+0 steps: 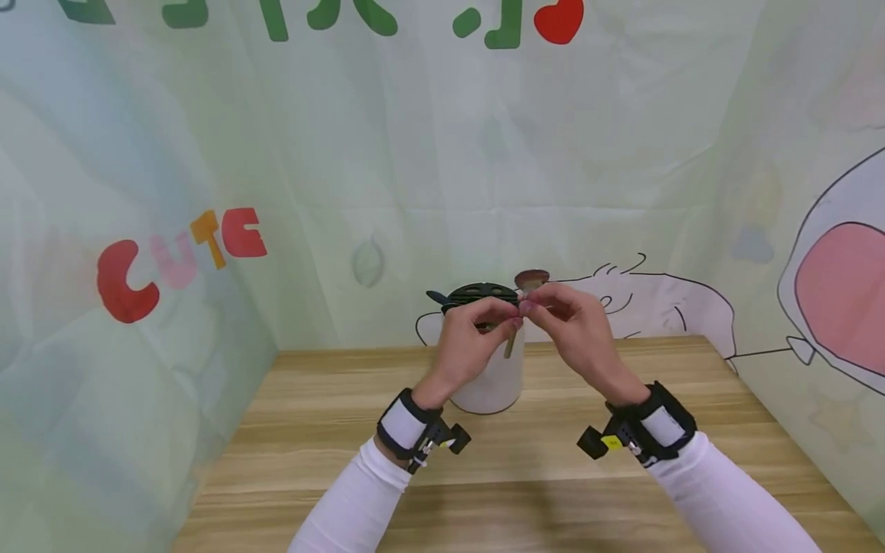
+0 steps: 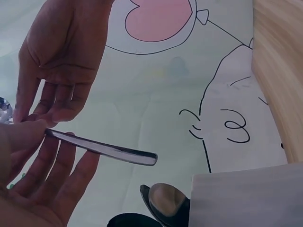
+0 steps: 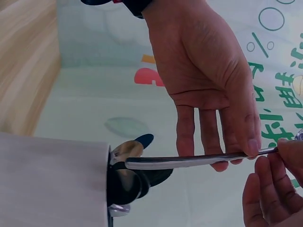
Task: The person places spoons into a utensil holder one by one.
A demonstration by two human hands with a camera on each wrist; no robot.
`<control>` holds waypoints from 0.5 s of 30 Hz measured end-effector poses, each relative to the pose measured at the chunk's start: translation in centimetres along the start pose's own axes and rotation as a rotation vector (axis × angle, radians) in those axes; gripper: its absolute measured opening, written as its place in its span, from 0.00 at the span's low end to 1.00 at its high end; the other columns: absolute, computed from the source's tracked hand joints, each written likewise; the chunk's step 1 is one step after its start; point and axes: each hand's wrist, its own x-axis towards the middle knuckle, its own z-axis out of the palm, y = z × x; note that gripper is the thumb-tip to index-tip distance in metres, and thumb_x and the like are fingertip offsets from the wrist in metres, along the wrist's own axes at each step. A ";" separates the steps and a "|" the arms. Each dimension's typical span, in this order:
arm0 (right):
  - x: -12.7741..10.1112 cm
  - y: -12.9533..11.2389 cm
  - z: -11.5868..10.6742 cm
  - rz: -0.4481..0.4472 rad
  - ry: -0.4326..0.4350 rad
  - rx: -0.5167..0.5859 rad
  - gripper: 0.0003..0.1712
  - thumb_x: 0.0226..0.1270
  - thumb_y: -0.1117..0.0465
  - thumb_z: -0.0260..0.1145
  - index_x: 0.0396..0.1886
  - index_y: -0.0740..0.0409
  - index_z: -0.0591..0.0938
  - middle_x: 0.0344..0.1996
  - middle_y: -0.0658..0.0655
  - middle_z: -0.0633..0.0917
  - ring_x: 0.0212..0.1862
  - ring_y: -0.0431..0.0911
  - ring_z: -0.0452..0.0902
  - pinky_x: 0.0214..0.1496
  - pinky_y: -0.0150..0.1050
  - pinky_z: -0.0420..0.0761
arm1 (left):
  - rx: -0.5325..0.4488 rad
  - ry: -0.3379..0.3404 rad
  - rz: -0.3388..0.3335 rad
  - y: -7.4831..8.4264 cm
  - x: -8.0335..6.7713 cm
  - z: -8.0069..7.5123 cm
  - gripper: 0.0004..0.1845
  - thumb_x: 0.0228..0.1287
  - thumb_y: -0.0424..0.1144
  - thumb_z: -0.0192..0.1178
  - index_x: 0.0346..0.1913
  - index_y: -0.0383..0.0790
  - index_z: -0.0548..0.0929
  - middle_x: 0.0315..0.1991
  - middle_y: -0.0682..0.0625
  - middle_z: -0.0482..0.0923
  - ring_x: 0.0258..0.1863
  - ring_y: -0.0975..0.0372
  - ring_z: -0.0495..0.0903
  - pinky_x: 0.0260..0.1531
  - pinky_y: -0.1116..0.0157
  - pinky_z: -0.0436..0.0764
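Note:
A metal spoon slants between the two hands, its rounded bowl [image 1: 531, 278] up and its handle [image 1: 510, 347] down. My left hand [image 1: 472, 342] pinches the handle between thumb and fingertips, and the free end of the handle [image 2: 125, 153] sticks out beyond the fingers. Closer to the bowl, my right hand [image 1: 582, 332] pinches the spoon's thin neck, with its fingertips right beside the left ones. Behind the left hand stands a white cylindrical holder [image 1: 486, 388], partly hidden, with dark utensils [image 1: 480, 292] in it.
In the right wrist view, several spoon heads [image 3: 128, 184] poke out of the holder's mouth. The holder is on a wood-grain table [image 1: 332, 430], towards its back edge. A printed cloth backdrop [image 1: 429, 153] hangs behind and at both sides.

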 end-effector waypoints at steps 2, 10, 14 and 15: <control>0.5 -0.5 0.0 -0.018 0.013 -0.005 0.07 0.68 0.62 0.66 0.41 0.60 0.85 0.38 0.57 0.87 0.41 0.32 0.83 0.46 0.25 0.80 | 0.006 0.014 -0.001 0.3 0.4 -0.3 0.06 0.63 0.38 0.66 0.41 0.40 0.87 0.38 0.48 0.88 0.39 0.61 0.87 0.36 0.70 0.83; 2.6 -1.6 0.0 -0.028 0.051 -0.031 0.09 0.69 0.58 0.65 0.43 0.59 0.85 0.43 0.56 0.86 0.48 0.41 0.84 0.54 0.39 0.83 | 0.038 0.024 -0.011 0.9 2.3 -1.2 0.10 0.66 0.43 0.64 0.43 0.41 0.87 0.38 0.49 0.88 0.40 0.62 0.86 0.41 0.66 0.84; 3.4 -1.7 0.0 -0.035 0.056 -0.022 0.10 0.69 0.58 0.65 0.43 0.60 0.84 0.44 0.56 0.86 0.48 0.43 0.84 0.54 0.46 0.83 | 0.062 0.016 0.001 0.7 3.2 -1.5 0.10 0.66 0.43 0.64 0.44 0.41 0.86 0.39 0.49 0.88 0.42 0.62 0.86 0.46 0.61 0.84; 3.7 -1.7 0.0 -0.039 0.059 -0.022 0.10 0.69 0.58 0.65 0.44 0.60 0.84 0.44 0.56 0.86 0.48 0.44 0.84 0.54 0.47 0.83 | 0.064 0.017 0.004 0.6 3.5 -1.6 0.10 0.66 0.43 0.64 0.44 0.41 0.86 0.39 0.49 0.88 0.42 0.62 0.86 0.47 0.59 0.83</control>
